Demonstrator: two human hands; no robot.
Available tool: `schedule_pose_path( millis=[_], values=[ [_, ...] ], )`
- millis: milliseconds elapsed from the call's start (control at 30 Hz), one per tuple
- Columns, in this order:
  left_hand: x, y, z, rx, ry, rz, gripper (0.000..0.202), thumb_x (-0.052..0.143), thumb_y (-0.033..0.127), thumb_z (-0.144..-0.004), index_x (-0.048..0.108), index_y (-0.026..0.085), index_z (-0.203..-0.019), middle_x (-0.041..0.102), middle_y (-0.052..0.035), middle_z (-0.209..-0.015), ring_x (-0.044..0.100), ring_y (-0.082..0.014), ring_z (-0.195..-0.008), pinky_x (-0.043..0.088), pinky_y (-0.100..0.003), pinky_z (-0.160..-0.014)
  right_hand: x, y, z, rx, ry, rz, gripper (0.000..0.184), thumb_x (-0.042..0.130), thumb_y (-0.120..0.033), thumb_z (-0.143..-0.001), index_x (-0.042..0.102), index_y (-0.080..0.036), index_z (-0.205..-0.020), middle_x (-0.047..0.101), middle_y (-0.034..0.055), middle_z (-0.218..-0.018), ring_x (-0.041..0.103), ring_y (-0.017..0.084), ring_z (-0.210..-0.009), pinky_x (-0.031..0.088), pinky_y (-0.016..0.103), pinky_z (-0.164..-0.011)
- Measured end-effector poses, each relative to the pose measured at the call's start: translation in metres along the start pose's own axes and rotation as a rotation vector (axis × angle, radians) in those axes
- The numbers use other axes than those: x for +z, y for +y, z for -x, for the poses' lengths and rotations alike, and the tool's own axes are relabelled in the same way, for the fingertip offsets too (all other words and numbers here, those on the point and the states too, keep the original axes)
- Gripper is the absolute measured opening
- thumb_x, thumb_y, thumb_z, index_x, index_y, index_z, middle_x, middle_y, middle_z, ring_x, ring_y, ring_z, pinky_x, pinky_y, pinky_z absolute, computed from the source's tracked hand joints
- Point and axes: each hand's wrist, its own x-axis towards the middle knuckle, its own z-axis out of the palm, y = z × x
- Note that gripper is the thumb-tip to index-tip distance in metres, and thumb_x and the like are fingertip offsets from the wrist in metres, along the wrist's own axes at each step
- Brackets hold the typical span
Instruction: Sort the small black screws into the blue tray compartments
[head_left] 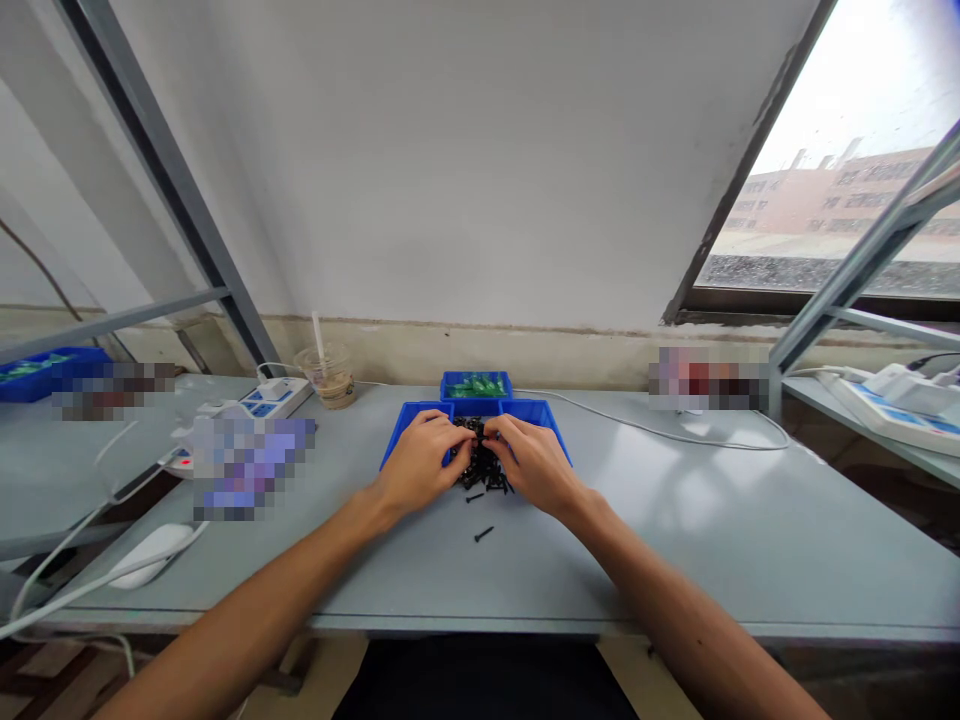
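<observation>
My left hand and my right hand meet over a pile of black screws on the grey table. Thumb and fingers of each hand are pinched together, almost tip to tip; whatever lies between them is too small to make out. Under my left wrist side sits a blue bin, and another blue bin stands by my right hand; the hands hide most of their insides. Behind the pile, a third blue bin holds small green packets. One loose screw lies nearer the table's front edge.
A plastic cup with a straw stands at the back left beside a white power strip. A white mouse-shaped object and cables lie at left. A thin white cable crosses the table's right side. Metal frame posts rise on both sides.
</observation>
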Motion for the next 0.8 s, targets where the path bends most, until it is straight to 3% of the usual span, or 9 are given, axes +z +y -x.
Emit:
schedule_pose_path(
  millis=[267, 467, 600, 800],
  values=[
    [0.0007, 0.0005, 0.0004, 0.004, -0.020, 0.024, 0.021, 0.052, 0.023, -0.100, 0.072, 0.019, -0.102, 0.079, -0.0031, -0.096, 0.070, -0.0187, -0.083, 0.047, -0.044, -0.100, -0.0027, -0.0019, -0.0011, 0.016, -0.040, 0.046, 0.022, 0.046, -0.029, -0.108, 0.064, -0.022, -0.098, 0.070, 0.0028, -0.094, 0.064, 0.015, -0.079, 0.041, 0.025, -0.069],
    [-0.0014, 0.0010, 0.0006, -0.011, -0.027, 0.011, 0.023, 0.050, 0.023, -0.100, 0.072, 0.020, -0.097, 0.078, -0.0034, -0.093, 0.070, -0.0185, -0.082, 0.047, -0.044, -0.100, -0.0013, -0.0024, -0.0001, -0.015, -0.040, -0.014, 0.014, 0.049, -0.026, -0.106, 0.059, -0.022, -0.115, 0.073, 0.0043, -0.103, 0.067, 0.016, -0.085, 0.043, 0.026, -0.072],
    [-0.0014, 0.0014, 0.0002, -0.003, -0.031, 0.018, 0.023, 0.050, 0.023, -0.100, 0.072, 0.020, -0.098, 0.078, -0.0038, -0.093, 0.069, -0.0183, -0.081, 0.047, -0.044, -0.100, -0.0004, -0.0030, -0.0006, -0.014, -0.033, 0.007, 0.015, 0.045, -0.023, -0.107, 0.060, -0.021, -0.105, 0.073, 0.0037, -0.098, 0.067, 0.015, -0.080, 0.042, 0.026, -0.069],
    [-0.0015, 0.0023, 0.0002, -0.005, -0.051, 0.026, 0.021, 0.051, 0.023, -0.100, 0.072, 0.021, -0.098, 0.078, -0.0034, -0.093, 0.069, -0.0184, -0.083, 0.047, -0.044, -0.101, -0.0003, -0.0018, -0.0006, 0.026, -0.033, 0.025, 0.017, 0.049, -0.032, -0.107, 0.063, -0.022, -0.102, 0.074, 0.0036, -0.096, 0.067, 0.015, -0.080, 0.043, 0.026, -0.071]
  ],
)
